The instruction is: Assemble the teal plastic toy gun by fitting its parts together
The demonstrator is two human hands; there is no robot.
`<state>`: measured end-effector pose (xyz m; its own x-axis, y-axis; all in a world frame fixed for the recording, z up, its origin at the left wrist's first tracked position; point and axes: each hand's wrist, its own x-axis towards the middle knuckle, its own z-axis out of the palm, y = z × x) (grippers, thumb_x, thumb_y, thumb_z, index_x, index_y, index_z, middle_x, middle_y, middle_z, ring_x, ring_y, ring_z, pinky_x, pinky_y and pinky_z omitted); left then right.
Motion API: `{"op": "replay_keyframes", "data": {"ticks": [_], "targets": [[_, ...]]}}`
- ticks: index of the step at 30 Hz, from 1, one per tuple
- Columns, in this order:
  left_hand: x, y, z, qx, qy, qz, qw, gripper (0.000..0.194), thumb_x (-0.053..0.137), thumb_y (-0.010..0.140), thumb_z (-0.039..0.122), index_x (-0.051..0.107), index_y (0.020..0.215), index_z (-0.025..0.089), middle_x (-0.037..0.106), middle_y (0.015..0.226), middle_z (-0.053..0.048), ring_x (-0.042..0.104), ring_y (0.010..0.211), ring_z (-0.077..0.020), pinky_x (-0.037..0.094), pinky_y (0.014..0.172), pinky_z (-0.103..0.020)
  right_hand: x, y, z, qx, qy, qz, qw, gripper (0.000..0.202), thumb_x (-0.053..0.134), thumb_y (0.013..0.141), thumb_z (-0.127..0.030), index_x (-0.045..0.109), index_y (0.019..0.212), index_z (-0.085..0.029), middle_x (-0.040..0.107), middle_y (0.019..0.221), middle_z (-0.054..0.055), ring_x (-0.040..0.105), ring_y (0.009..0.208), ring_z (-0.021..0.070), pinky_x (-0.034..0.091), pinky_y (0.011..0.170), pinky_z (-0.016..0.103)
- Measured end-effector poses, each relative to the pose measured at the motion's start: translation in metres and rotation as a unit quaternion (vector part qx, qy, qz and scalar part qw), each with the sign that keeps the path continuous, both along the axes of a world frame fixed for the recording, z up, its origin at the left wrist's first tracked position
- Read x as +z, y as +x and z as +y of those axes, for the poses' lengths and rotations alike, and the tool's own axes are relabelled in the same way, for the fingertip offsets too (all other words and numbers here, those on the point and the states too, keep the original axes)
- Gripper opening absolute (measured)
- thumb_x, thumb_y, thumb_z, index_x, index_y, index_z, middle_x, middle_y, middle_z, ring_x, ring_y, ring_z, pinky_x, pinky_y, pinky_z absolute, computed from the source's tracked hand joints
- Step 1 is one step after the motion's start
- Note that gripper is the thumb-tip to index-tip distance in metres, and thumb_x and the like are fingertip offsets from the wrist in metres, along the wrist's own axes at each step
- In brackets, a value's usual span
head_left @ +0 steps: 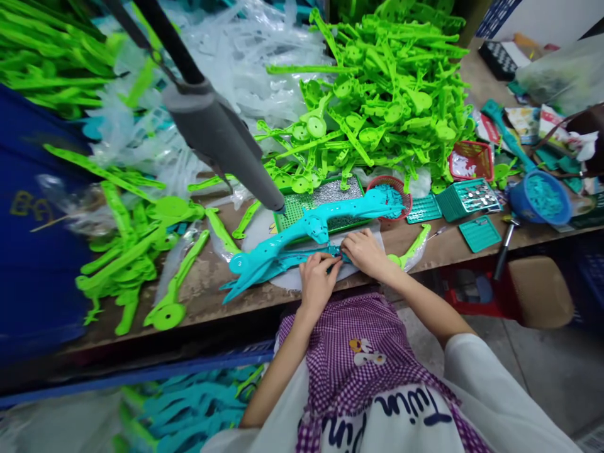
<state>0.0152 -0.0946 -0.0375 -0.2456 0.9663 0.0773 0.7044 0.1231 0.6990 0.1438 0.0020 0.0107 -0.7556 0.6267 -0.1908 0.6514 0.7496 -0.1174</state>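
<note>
Hands: left hand (317, 281) and right hand (365, 251) pinch the flat teal plastic part (283, 261) at frame centre.
Bench: second teal part (311, 228) lies just above; green parts heap (377, 94) upper centre.

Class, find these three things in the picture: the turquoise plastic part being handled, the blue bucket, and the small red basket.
Turquoise plastic part (311, 228), head view, round hub at its middle.
Blue bucket (519, 204), head view, left outer wall.
Small red basket (406, 200), head view, right rim.

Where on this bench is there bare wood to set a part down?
Bare wood shows on the bench between the left green pieces and the teal part, and along the front edge right of the right hand. Behind, the green heap crowds everything.
</note>
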Motion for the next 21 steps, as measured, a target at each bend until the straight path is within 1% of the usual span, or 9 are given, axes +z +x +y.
{"op": "replay_keyframes", "data": {"ticks": [4,6,8,10,12,15,18,21], "targets": [[0.003,0.000,0.003,0.005,-0.026,-0.017,1.000,0.009,0.068,0.086,0.025,0.077,0.089,0.027,0.071,0.092,-0.003,0.063,0.095,-0.0230,0.037,0.080,-0.036,0.015,-0.016,-0.002,0.051,0.045,-0.085,0.994,0.023,0.043,0.096,-0.012,0.066,0.098,-0.009,0.069,0.094,0.015,0.061,0.091,0.0255,0.032,0.081,0.037],[0.002,0.000,0.003,0.013,-0.019,-0.031,0.999,0.008,0.068,0.086,0.024,0.076,0.088,0.025,0.071,0.092,-0.003,0.063,0.096,-0.0232,0.038,0.082,-0.037,0.019,-0.022,-0.002,0.066,0.053,-0.097,0.992,0.024,0.042,0.095,-0.010,0.066,0.097,-0.010,0.069,0.092,0.016,0.061,0.088,0.0252,0.034,0.079,0.037],[0.000,0.001,0.003,0.021,0.001,-0.048,0.999,0.006,0.067,0.086,0.024,0.073,0.086,0.024,0.071,0.092,-0.003,0.063,0.096,-0.0233,0.040,0.085,-0.037,0.019,-0.023,-0.001,0.080,0.061,-0.090,0.991,0.025,0.041,0.095,-0.010,0.067,0.095,-0.010,0.069,0.088,0.015,0.061,0.086,0.0247,0.035,0.077,0.037],[-0.004,0.002,0.003,0.029,0.027,-0.075,0.996,0.006,0.066,0.086,0.025,0.071,0.087,0.022,0.069,0.092,-0.004,0.063,0.095,-0.0228,0.043,0.087,-0.037,0.014,-0.020,0.001,0.085,0.068,-0.070,0.992,0.025,0.042,0.095,-0.010,0.067,0.094,-0.011,0.068,0.087,0.015,0.061,0.085,0.0244,0.035,0.077,0.037],[-0.008,0.003,0.003,0.036,0.048,-0.110,0.992,0.009,0.066,0.085,0.026,0.070,0.092,0.021,0.068,0.095,-0.005,0.063,0.094,-0.0217,0.046,0.087,-0.036,0.005,-0.011,0.004,0.077,0.063,-0.039,0.994,0.023,0.044,0.095,-0.011,0.067,0.094,-0.012,0.068,0.089,0.014,0.060,0.087,0.0241,0.037,0.078,0.037],[-0.013,0.004,0.003,0.044,0.058,-0.139,0.988,0.020,0.066,0.085,0.029,0.069,0.103,0.021,0.065,0.100,-0.006,0.062,0.091,-0.0203,0.051,0.084,-0.034,-0.009,0.004,0.009,0.045,0.017,0.028,0.998,0.019,0.047,0.097,-0.018,0.065,0.094,-0.014,0.067,0.092,0.011,0.059,0.090,0.0223,0.038,0.080,0.034],[-0.017,0.006,0.001,0.050,0.067,-0.130,0.988,0.026,0.067,0.085,0.028,0.068,0.110,0.021,0.063,0.101,-0.007,0.062,0.093,-0.0206,0.052,0.086,-0.036,-0.016,0.016,0.011,0.020,-0.022,0.108,0.994,0.021,0.044,0.100,-0.026,0.062,0.096,-0.016,0.066,0.094,0.009,0.059,0.090,0.0205,0.041,0.082,0.032],[-0.020,0.006,0.000,0.061,0.080,-0.107,0.989,0.030,0.069,0.084,0.029,0.068,0.113,0.020,0.059,0.110,-0.009,0.062,0.096,-0.0208,0.052,0.090,-0.038,-0.015,0.021,0.009,0.048,-0.007,0.171,0.984,0.027,0.038,0.102,-0.029,0.061,0.096,-0.017,0.065,0.095,0.009,0.058,0.095,0.0208,0.041,0.089,0.033]]}}
